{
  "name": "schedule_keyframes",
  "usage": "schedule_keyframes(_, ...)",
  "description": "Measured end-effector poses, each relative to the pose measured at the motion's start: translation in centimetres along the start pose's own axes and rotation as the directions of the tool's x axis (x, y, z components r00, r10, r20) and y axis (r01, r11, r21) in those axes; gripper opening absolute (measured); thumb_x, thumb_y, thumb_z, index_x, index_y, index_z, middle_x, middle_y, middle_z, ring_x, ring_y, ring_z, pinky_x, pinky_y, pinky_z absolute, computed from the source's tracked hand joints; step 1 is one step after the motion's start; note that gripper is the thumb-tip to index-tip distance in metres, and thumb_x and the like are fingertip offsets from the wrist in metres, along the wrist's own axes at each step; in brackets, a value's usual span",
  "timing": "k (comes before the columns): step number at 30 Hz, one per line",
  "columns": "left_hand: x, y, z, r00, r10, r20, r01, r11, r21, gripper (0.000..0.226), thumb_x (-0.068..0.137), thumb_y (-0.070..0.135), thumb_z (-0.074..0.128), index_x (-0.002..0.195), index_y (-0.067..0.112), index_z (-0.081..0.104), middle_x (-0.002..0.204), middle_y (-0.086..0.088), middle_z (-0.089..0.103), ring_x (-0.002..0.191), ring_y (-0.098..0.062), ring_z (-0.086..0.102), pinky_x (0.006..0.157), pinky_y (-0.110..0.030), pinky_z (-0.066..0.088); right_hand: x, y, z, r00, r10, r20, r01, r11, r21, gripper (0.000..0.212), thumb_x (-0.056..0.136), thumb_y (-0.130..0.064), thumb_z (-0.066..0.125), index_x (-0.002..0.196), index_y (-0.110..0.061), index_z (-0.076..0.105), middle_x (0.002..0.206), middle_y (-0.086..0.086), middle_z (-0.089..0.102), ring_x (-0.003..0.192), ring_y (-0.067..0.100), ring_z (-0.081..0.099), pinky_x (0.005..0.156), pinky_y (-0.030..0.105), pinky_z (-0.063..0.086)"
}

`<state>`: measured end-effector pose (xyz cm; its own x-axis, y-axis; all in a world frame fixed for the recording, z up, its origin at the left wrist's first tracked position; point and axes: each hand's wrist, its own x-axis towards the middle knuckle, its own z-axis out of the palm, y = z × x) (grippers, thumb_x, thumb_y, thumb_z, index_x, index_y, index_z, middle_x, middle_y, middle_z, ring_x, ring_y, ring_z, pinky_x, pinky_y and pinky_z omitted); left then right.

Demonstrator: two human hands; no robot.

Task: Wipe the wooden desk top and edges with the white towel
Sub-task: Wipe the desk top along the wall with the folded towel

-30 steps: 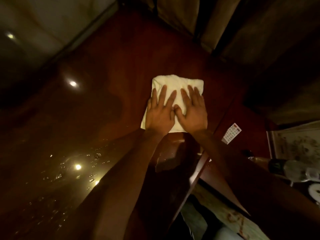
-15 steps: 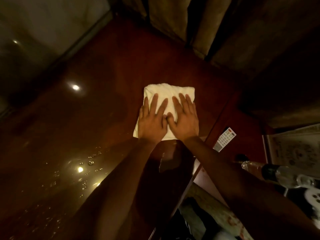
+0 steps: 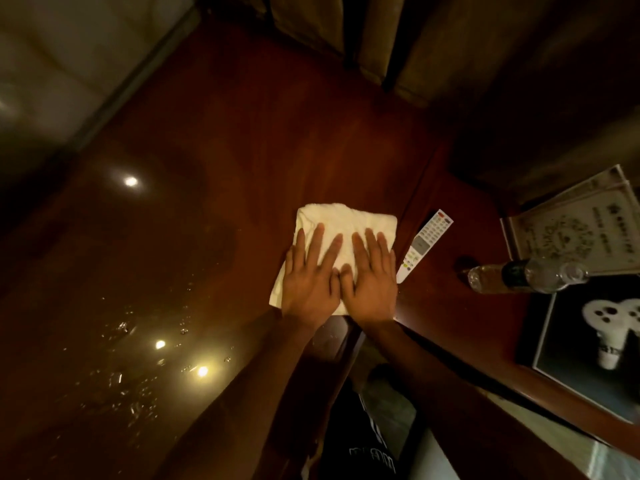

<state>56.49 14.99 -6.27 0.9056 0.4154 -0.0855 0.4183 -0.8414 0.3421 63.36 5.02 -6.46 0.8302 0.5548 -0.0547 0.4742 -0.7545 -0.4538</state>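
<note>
- Both palms flat on the white towel (image 3: 341, 223), fingers straight and slightly spread, nothing curled or pinched: left hand (image 3: 310, 277) on its left half, right hand (image 3: 372, 275) on its right half, thumbs touching in the middle.
- Towel is folded into a rough rectangle, long axis running from near-left to far-right, far edge showing beyond the fingertips.
- Towel lies flat on the wooden desk (image 3: 225, 150), close to the desk's right edge and near its front corner.
- Desk top is dark, glossy, with lamp reflections and water droplets (image 3: 121, 327) left of the forearms.
- White remote control (image 3: 424, 245) lies on the lower surface just right of the towel, long axis roughly parallel to the desk edge; button labels too small to read.
- Clear plastic bottle (image 3: 526, 275) with a dark label lies on its side further right; label text unreadable.
- Framed printed card (image 3: 571, 233) behind the bottle; writing too blurred to read.
- Dark tray (image 3: 554, 341) holds a white hair dryer (image 3: 613, 327).
</note>
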Motion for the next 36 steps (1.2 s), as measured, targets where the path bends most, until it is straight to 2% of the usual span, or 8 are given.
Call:
schedule_keyframes(6, 0.0, 0.9, 0.7, 1.0, -0.001, 0.017, -0.001, 0.997, 0.079, 0.057, 0.092, 0.039, 0.032, 0.147, 0.025, 0.026, 0.155, -0.011, 0.022, 0.143, -0.037, 0.018, 0.109, -0.052, 0.033, -0.5, 0.9, 0.5, 0.999, 0.003, -0.051, 0.001, 0.998, 0.067, 0.056, 0.091, -0.034, 0.029, 0.142, -0.013, 0.038, 0.153, 0.01, 0.029, 0.145, 0.027, 0.014, 0.116, 0.053, 0.017)
schedule_keyframes(15, 5.8, 2.1, 1.3, 1.0, 0.021, -0.005, -0.021, 0.998, 0.056, 0.056, 0.092, 0.036, 0.025, 0.147, 0.025, 0.025, 0.157, -0.011, 0.019, 0.144, -0.037, 0.015, 0.112, -0.053, 0.028, 4.6, 3.5, -0.3, 0.997, -0.025, -0.079, 0.034, 0.992, 0.12, 0.055, 0.092, -0.037, 0.029, 0.142, -0.014, 0.038, 0.154, 0.011, 0.028, 0.146, 0.028, 0.011, 0.118, 0.046, 0.009)
schedule_keyframes(20, 10.3, 3.3, 1.7, 1.0, 0.016, 0.002, -0.016, 0.998, 0.053, 0.057, 0.092, 0.035, 0.024, 0.148, 0.027, 0.02, 0.158, -0.009, 0.014, 0.145, -0.036, 0.009, 0.114, -0.053, 0.021, 9.1, 5.5, -1.2, 0.995, -0.046, -0.089, 0.053, 0.995, 0.082, 0.056, 0.091, -0.035, 0.031, 0.142, -0.014, 0.038, 0.154, 0.01, 0.029, 0.146, 0.029, 0.013, 0.117, 0.048, 0.012)
schedule_keyframes(23, 13.2, 4.1, 1.9, 1.0, 0.011, 0.016, -0.012, 0.999, 0.052, 0.058, 0.093, 0.036, 0.028, 0.149, 0.028, 0.014, 0.159, -0.008, 0.007, 0.145, -0.036, 0.003, 0.116, -0.052, 0.016, 11.6, 6.7, -1.8, 0.996, -0.048, -0.075, 0.053, 0.997, 0.061, 0.056, 0.091, -0.035, 0.031, 0.143, -0.015, 0.036, 0.155, 0.009, 0.026, 0.146, 0.027, 0.01, 0.117, 0.045, 0.008)
schedule_keyframes(28, 17.9, 5.5, 2.1, 1.0, 0.008, 0.013, -0.009, 0.998, 0.063, 0.059, 0.093, 0.037, 0.025, 0.149, 0.027, 0.01, 0.16, -0.008, 0.003, 0.145, -0.037, 0.0, 0.117, -0.052, 0.013, 16.4, 8.7, -2.9, 0.994, -0.078, -0.074, 0.08, 0.997, 0.02, 0.053, 0.092, -0.024, 0.041, 0.144, -0.015, 0.034, 0.155, 0.01, 0.025, 0.146, 0.028, 0.01, 0.117, 0.047, 0.01)
schedule_keyframes(33, 23.0, 6.8, 2.4, 1.0, 0.016, 0.002, -0.016, 0.996, 0.084, 0.06, 0.093, 0.039, 0.021, 0.149, 0.026, 0.007, 0.159, -0.01, 0.002, 0.145, -0.038, -0.001, 0.116, -0.054, 0.013, 21.2, 10.5, -4.2, 0.996, -0.081, -0.049, 0.078, 0.996, -0.051, 0.056, 0.091, -0.032, 0.033, 0.145, -0.017, 0.031, 0.156, 0.01, 0.023, 0.146, 0.028, 0.01, 0.117, 0.046, 0.009)
schedule_keyframes(36, 25.8, 7.7, 2.5, 1.0, 0.014, -0.009, -0.013, 0.998, 0.067, 0.059, 0.094, 0.038, 0.026, 0.149, 0.026, 0.01, 0.159, -0.011, 0.003, 0.145, -0.039, 0.0, 0.116, -0.054, 0.012, 24.0, 11.4, -5.0, 0.996, -0.08, -0.045, 0.077, 0.995, -0.066, 0.055, 0.092, -0.029, 0.035, 0.146, -0.017, 0.031, 0.156, 0.01, 0.022, 0.146, 0.029, 0.01, 0.117, 0.049, 0.01)
